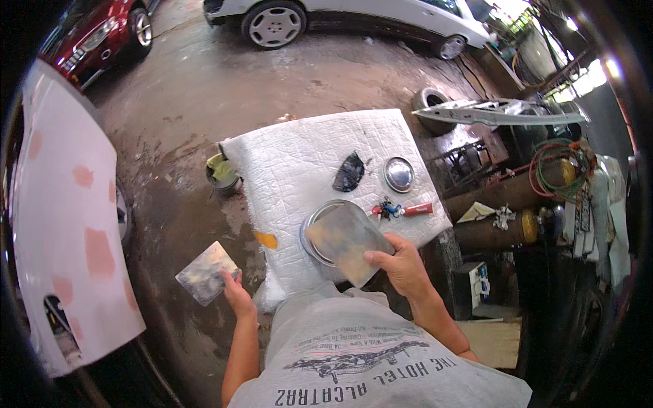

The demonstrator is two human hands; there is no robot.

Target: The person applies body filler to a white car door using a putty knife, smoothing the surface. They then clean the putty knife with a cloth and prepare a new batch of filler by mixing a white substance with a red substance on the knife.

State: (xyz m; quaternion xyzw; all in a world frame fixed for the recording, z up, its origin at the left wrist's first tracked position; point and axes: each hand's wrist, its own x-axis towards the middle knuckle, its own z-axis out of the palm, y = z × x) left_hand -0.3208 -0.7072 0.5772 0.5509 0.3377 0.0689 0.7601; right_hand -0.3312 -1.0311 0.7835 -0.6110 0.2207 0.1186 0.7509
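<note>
My left hand [238, 298] grips the corner of a flat square plate [206, 275], smeared pale yellow and grey, held out left of the white-covered table. In my right hand [403, 266] is a thin grey rectangular plate [347, 243], its edge pinched between thumb and fingers. That plate hangs over an open round can [307, 239] and hides most of its mouth, so its contents do not show. Beyond the can lie a round metal lid [398, 175], a red tube [417, 209], a bunch of keys [386, 208] and a dark crumpled piece [349, 171].
The table [299, 153] wears a quilted white cover with a yellow scrap [265, 239] at its left edge. A bucket [223, 178] stands beyond that edge. At far left is a white car panel [75, 204] with pink patches. Gas cylinders [496, 228] lie to the right.
</note>
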